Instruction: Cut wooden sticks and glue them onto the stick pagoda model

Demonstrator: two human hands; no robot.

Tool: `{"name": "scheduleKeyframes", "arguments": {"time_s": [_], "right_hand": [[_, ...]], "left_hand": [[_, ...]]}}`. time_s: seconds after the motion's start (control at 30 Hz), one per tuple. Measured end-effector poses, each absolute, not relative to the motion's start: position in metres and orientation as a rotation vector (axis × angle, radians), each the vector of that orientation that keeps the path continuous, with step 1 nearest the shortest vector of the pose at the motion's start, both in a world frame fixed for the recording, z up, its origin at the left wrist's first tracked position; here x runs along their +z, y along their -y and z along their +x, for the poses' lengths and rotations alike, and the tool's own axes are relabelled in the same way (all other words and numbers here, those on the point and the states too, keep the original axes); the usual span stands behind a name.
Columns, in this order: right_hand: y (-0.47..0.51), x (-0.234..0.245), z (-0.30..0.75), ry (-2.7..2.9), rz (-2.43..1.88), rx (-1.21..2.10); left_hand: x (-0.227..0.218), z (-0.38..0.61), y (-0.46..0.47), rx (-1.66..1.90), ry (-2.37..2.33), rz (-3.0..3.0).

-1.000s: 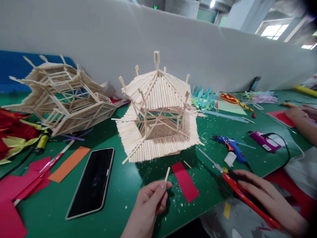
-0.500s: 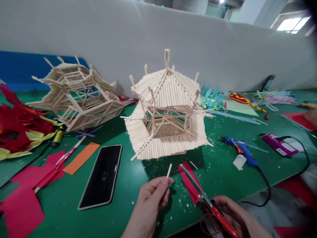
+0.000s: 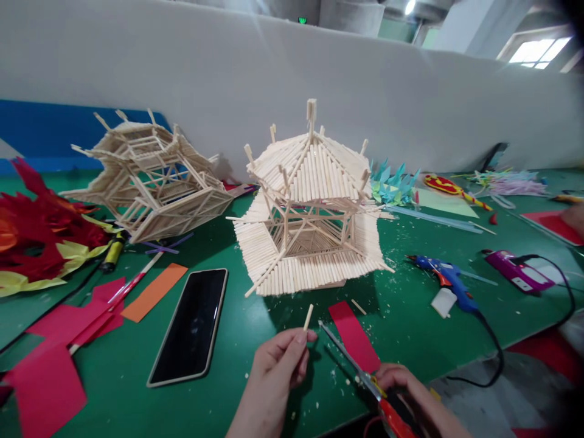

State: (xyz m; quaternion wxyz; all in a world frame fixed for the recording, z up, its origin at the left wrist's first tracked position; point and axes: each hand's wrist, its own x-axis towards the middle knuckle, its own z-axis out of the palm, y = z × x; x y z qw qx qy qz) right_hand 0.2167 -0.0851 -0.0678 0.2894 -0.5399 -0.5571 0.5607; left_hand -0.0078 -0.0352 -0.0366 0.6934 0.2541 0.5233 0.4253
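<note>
My left hand (image 3: 278, 371) pinches a short thin wooden stick (image 3: 309, 316) upright between thumb and fingers. In my right hand (image 3: 417, 398) is a pair of red-handled scissors (image 3: 343, 351), its long metal tip pointing up and left, close to the stick but apart from it. The lower part of the handles is cut off by the frame. A red paper strip (image 3: 353, 334) lies just beyond the blades, with a small loose stick (image 3: 358, 306) beside it. Behind both hands stands a pavilion model (image 3: 314, 267) built of wooden sticks.
A second stick model (image 3: 155, 210) lies tilted at back left. A phone (image 3: 189, 328), an orange strip (image 3: 155, 292) and red paper (image 3: 50, 377) are at left. On the right are a blue glue gun (image 3: 449, 280), its cord, and a purple device (image 3: 517, 271). Another person's hand (image 3: 573, 219) shows far right.
The scissors have swung left, off the red strip and nearer the stick, as my right hand moved left. My left hand keeps the stick pinched. The view has shifted slightly.
</note>
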Motion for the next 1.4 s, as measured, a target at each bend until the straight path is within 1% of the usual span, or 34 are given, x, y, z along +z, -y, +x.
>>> {"name": "scheduleKeyframes", "arguments": {"time_s": [0.1,0.2,0.33,0.53,0.73,0.83,0.9,0.97,1.03,1.2,1.4], "right_hand": [[0.084,-0.074,0.214,1.493,-1.495,1.292],[0.081,-0.077,0.210,1.409,-1.586,1.211],[0.072,-0.078,0.207,1.337,-1.690,1.254],[0.060,-0.079,0.202,1.342,-1.733,1.312],[0.067,-0.054,0.205,1.485,-1.690,1.322],[0.074,-0.046,0.205,1.663,-1.633,1.181],[0.076,-0.047,0.203,1.716,-1.678,1.046],[0.076,-0.050,0.201,1.754,-1.742,0.989],[0.075,-0.052,0.200,1.776,-1.787,0.990],[0.069,-0.050,0.200,1.886,-1.811,1.178],[0.066,-0.040,0.190,2.019,-1.745,1.200]], "left_hand": [[-0.038,-0.009,0.036,0.938,-1.159,0.580],[-0.040,-0.010,0.037,0.932,-1.154,0.603],[-0.043,-0.012,0.037,0.923,-1.154,0.653],[-0.042,-0.011,0.037,0.867,-1.171,0.795],[-0.044,-0.014,0.036,0.840,-1.171,0.917],[-0.044,-0.017,0.037,0.853,-1.183,0.930],[-0.043,-0.018,0.039,0.873,-1.183,0.946],[-0.041,-0.019,0.040,0.899,-1.200,0.967],[-0.039,-0.020,0.040,0.919,-1.220,0.982],[-0.039,-0.021,0.039,0.944,-1.233,0.998],[-0.038,-0.022,0.036,0.939,-1.239,1.014]]}}
